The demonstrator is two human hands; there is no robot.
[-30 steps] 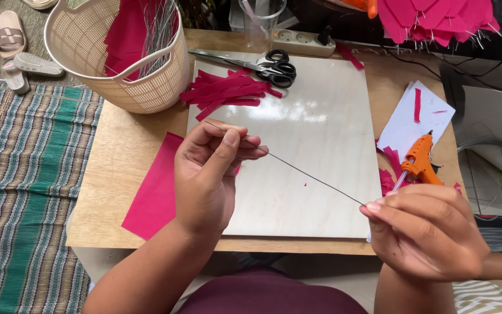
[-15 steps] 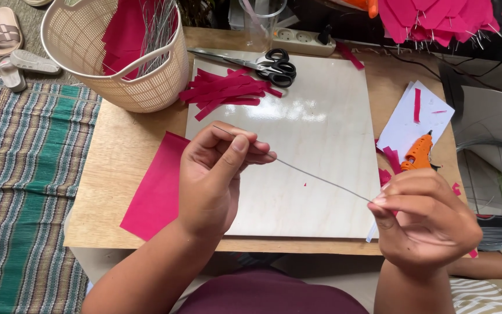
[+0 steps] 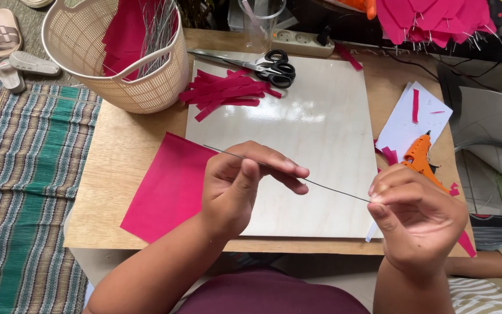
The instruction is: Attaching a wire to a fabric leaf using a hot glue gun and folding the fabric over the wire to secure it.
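I see my left hand point(image 3: 236, 186) and right hand point(image 3: 416, 218) both pinching a thin wire point(image 3: 326, 186) above the white board point(image 3: 321, 125). Its long axis slopes from upper left down to my right fingertips. A pink sheet point(image 3: 167, 186) lies left of the board; an orange glue gun point(image 3: 419, 157) lies right.

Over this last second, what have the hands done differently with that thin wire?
The left hand has slid along the thin wire, so a bare end now sticks out past it on the far side. The right hand still pinches the other end. Scissors, basket and glue gun stayed put.
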